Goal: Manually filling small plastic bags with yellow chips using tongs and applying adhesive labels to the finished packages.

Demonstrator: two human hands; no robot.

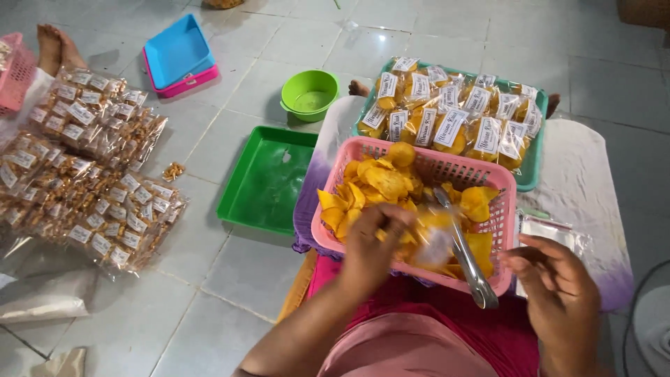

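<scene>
Brimming pink basket (488,178) of yellow chips (380,183)

Your single head-worn camera looks steeply down from close above your lap, facing forward across the pale tiled floor (279,42).

Far right, in a teal tray (534,171): clear chip packets (447,115), yellow inside, each with a white rectangular label. Left on the floor: stacked clear snack packets (91,167), brown inside, white-labelled. Near right: an empty clear bag (551,230), beside the right hand (558,286).
</scene>
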